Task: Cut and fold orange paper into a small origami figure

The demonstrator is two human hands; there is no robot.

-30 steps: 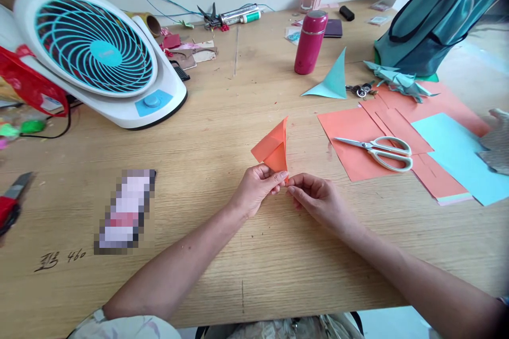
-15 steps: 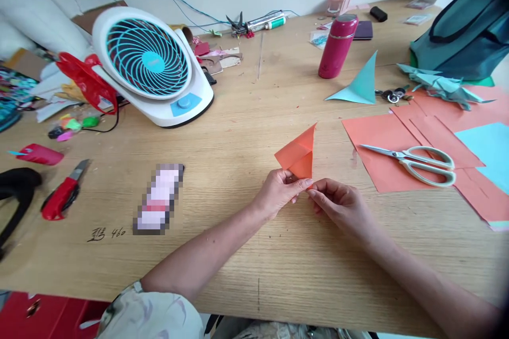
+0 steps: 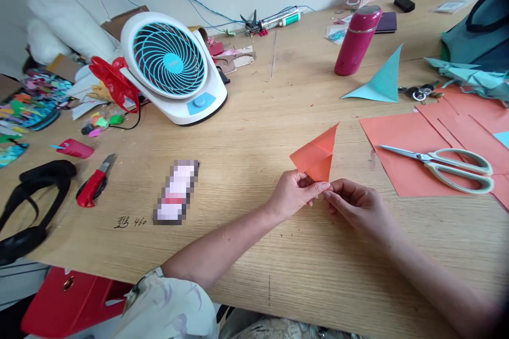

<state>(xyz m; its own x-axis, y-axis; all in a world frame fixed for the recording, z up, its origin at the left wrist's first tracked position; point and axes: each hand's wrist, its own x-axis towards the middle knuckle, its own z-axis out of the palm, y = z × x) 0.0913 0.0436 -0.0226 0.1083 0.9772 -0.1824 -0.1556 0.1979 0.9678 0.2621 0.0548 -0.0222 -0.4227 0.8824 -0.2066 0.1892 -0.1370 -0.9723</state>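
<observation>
A folded orange paper triangle (image 3: pixel 316 153) stands with its point up over the wooden table (image 3: pixel 254 254). My left hand (image 3: pixel 294 193) pinches its lower corner from the left. My right hand (image 3: pixel 358 206) pinches the same corner from the right, fingers curled. Both hands meet at the paper's bottom tip. Flat orange paper sheets (image 3: pixel 401 153) lie to the right, with white-handled scissors (image 3: pixel 445 161) resting on them.
A white and teal fan (image 3: pixel 175 69) stands at the back left. A magenta flask (image 3: pixel 357 41), a folded teal triangle (image 3: pixel 379 85) and keys (image 3: pixel 417 92) sit behind. A red knife (image 3: pixel 93 186), a black strap (image 3: pixel 32 206) and a blurred packet (image 3: pixel 177 190) lie left. A teal bag (image 3: pixel 481 32) is far right.
The view has swung to the left, so everything sits further right in frame and more of the table's left end shows. Both hands keep the same pinch on the orange paper.
</observation>
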